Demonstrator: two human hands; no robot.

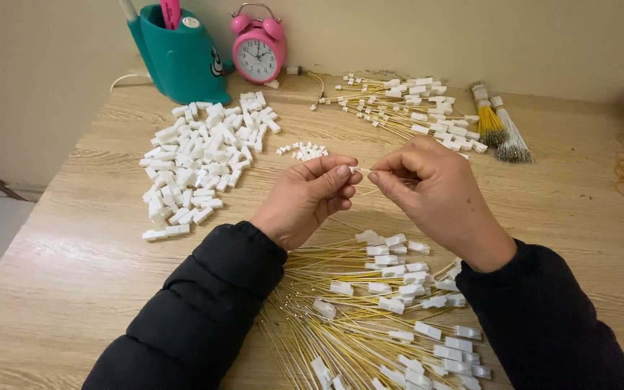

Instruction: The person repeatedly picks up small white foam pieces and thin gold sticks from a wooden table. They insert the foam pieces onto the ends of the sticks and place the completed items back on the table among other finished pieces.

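Observation:
My left hand point(310, 198) and my right hand point(435, 195) meet above the middle of the wooden table point(74, 274), fingertips almost touching. Between them I pinch a small white connector with a thin yellow wire point(363, 171); the piece is mostly hidden by my fingers. Under my wrists lies a heap of yellow wires fitted with white connectors point(384, 310). Both arms wear black padded sleeves.
A big pile of loose white connectors point(196, 166) lies at the left, a small cluster point(303, 151) beside it. More wired connectors point(413, 108) lie at the back, next to bundled wires point(500, 130). A teal holder point(178, 58) and a pink alarm clock point(257, 50) stand against the wall.

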